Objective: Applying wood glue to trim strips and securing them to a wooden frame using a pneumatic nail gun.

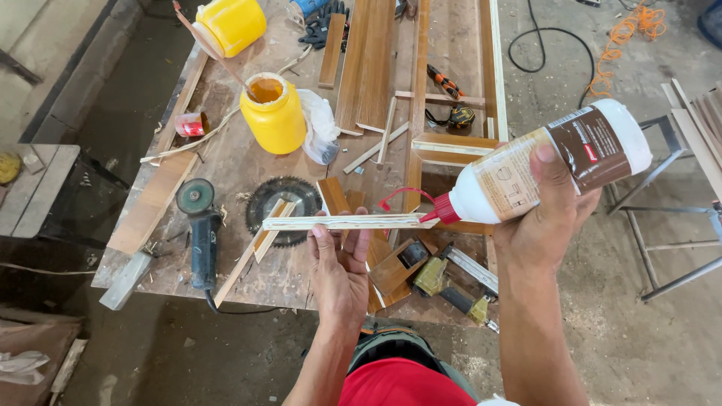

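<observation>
Cluttered worktop below: left hand pinches strip level; right hand, wrapped round bottle, should squeeze gently, nozzle touching strip's end.

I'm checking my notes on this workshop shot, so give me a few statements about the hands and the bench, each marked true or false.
1. The right hand holds a white glue bottle tipped toward the strip. True.
2. The left hand holds a thin wooden strip level. True.
3. The bottle's nozzle is blue. False: it is red.
4. The open yellow jar stands on the floor. False: it stands on the workbench.
5. An angle grinder lies left of the left hand. True.
</observation>
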